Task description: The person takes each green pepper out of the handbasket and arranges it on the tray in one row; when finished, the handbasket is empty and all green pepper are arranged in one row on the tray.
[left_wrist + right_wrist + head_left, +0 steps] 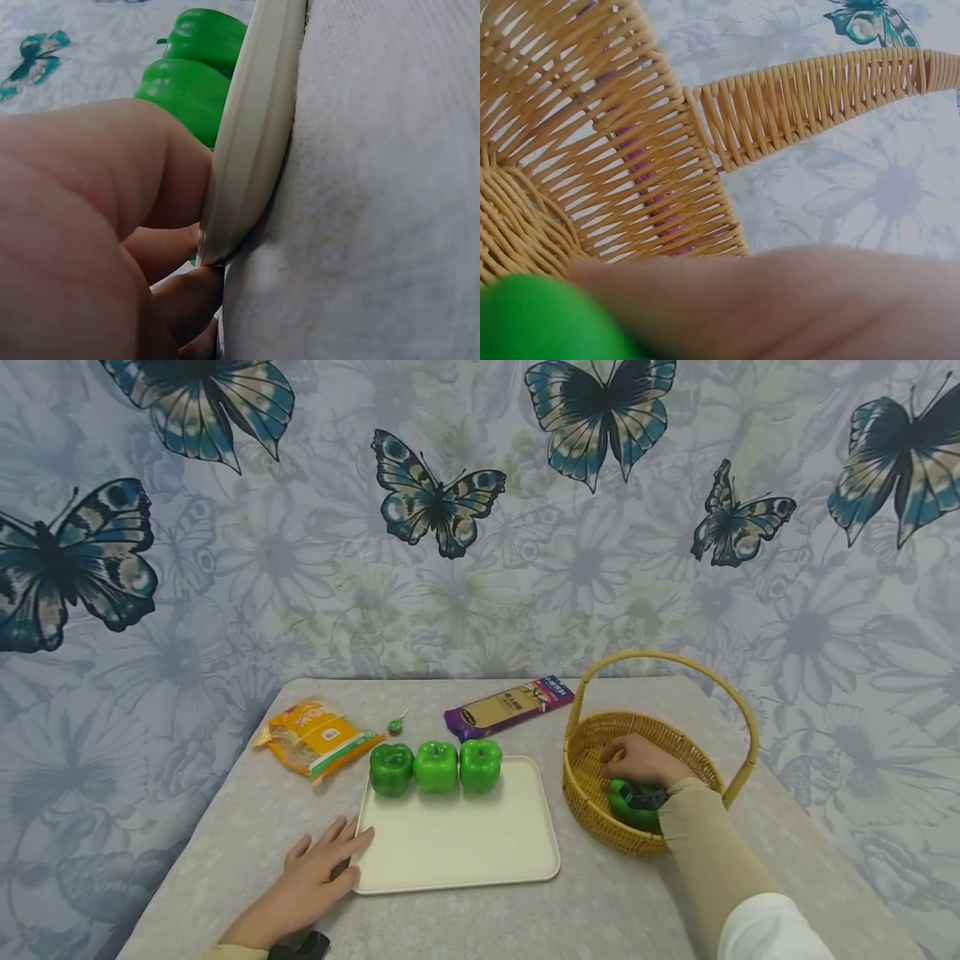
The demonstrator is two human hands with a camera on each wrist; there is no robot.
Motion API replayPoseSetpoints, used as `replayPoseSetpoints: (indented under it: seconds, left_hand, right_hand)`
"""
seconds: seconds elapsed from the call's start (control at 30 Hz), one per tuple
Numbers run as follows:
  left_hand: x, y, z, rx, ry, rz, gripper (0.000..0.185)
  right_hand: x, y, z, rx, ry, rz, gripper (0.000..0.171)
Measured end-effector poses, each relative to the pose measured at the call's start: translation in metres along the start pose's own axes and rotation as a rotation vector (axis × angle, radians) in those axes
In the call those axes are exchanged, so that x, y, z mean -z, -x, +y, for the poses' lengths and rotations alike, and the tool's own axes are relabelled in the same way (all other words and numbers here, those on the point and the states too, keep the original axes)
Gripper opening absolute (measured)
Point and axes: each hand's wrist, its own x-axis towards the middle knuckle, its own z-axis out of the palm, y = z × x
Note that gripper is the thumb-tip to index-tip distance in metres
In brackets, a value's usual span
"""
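My left hand (307, 881) lies at the left edge of a cream tray (457, 852), fingers spread and fairly straight. In the left wrist view its fingers (176, 176) touch the tray rim (251, 127). Three green bell peppers (436, 767) stand in a row along the tray's far side. My right hand (645, 760) reaches down inside a wicker basket (588, 814), fingers bent. Under that wrist a green pepper (633, 814) shows in the basket. The right wrist view has a blurred green surface (547, 322) beside the hand; whether the fingers grip anything is hidden.
Behind the tray lie an orange-and-clear food packet (318, 735), a small green item with a thin stalk (396, 727) and a purple-and-gold packet (510, 706). The basket's tall handle (667, 656) arches above my right forearm. A butterfly-patterned wall covering (450, 610) stands behind the table.
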Motion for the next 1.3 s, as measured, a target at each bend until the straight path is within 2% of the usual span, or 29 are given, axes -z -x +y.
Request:
replayPoseSetpoints:
  seconds: [0.23,0.37,0.5,0.7,0.77,0.87,0.97,1.1,1.3]
  left_hand:
    - [-0.003,-0.004,-0.004,0.01,-0.021,-0.005,0.048]
    - [-0.003,-0.005,-0.004,0.019,-0.033,0.0,0.048]
    - [-0.001,-0.005,-0.004,0.023,-0.038,-0.003,0.048]
    - [-0.001,-0.005,-0.003,0.016,-0.025,-0.011,0.049]
    - [-0.002,-0.004,-0.003,0.014,-0.024,-0.013,0.049]
    - [-0.002,-0.004,-0.004,0.028,-0.029,-0.017,0.049]
    - [-0.002,-0.004,-0.004,0.039,-0.027,-0.017,0.049]
    - [-0.001,-0.003,-0.003,0.02,-0.021,-0.011,0.049]
    - [-0.002,-0.003,-0.001,0.005,-0.014,-0.009,0.05]
  right_hand:
    - [-0.006,-0.002,0.004,-0.122,-0.075,0.353,0.034]
    - [-0.007,-0.004,0.007,-0.164,-0.12,0.434,0.036]
    - [-0.008,-0.005,0.008,-0.166,-0.146,0.408,0.04]
    - [-0.009,-0.002,0.007,-0.114,-0.208,0.231,0.041]
    - [-0.01,-0.002,0.007,-0.089,-0.226,0.198,0.042]
    - [-0.012,-0.004,0.006,-0.061,-0.228,0.206,0.043]
    - [-0.014,-0.007,0.005,-0.043,-0.196,0.248,0.047]
    - [-0.015,-0.006,0.005,-0.012,-0.168,0.267,0.05]
    - [-0.013,-0.002,0.004,0.054,-0.139,0.191,0.049]
